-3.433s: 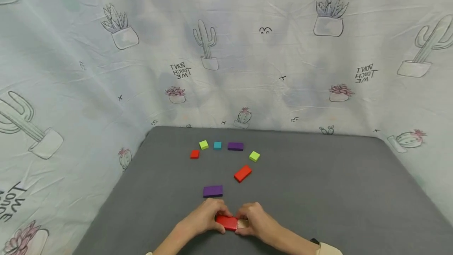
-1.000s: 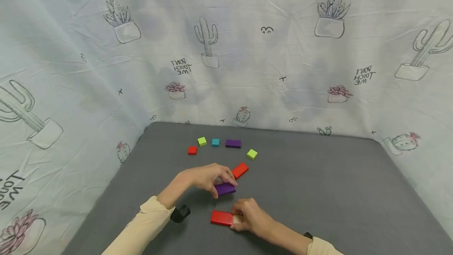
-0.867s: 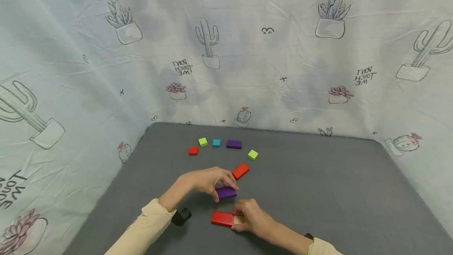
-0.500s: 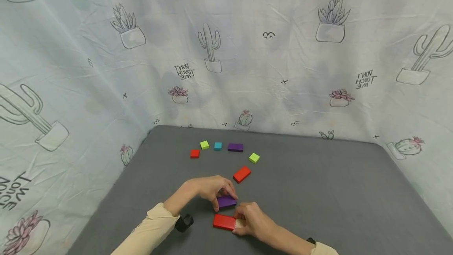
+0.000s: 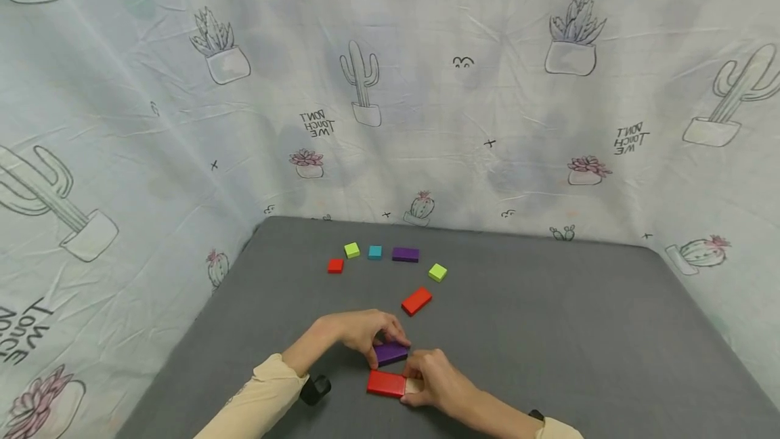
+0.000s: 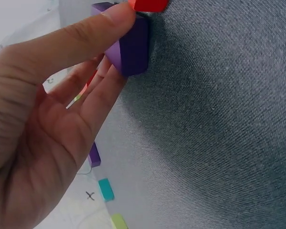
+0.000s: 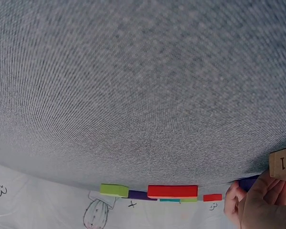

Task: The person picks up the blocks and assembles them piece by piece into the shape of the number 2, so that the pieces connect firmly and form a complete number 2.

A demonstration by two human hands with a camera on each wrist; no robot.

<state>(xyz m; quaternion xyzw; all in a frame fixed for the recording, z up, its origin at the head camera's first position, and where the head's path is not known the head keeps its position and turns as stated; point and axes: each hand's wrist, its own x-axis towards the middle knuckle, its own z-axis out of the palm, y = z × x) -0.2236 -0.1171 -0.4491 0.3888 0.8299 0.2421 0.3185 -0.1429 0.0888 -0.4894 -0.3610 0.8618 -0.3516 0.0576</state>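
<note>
My left hand pinches a purple rectangular block between thumb and fingertips, just behind a red rectangular block. In the left wrist view the thumb lies across one face of the purple block, and a corner of the red block shows beside it. My right hand grips a bare wooden block that meets the red block's right end. Dark digits mark this wooden block at the right edge of the right wrist view. Fingers partly hide it from the head.
Farther back on the grey table lie a red rectangular block, a lime cube, a purple block, a teal cube, another lime cube and a small red block. A cactus-print cloth hangs behind.
My left hand has left the red block, taken hold of the purple block and brought it right and nearer, close behind the red one. The right hand stays on the wooden block.
</note>
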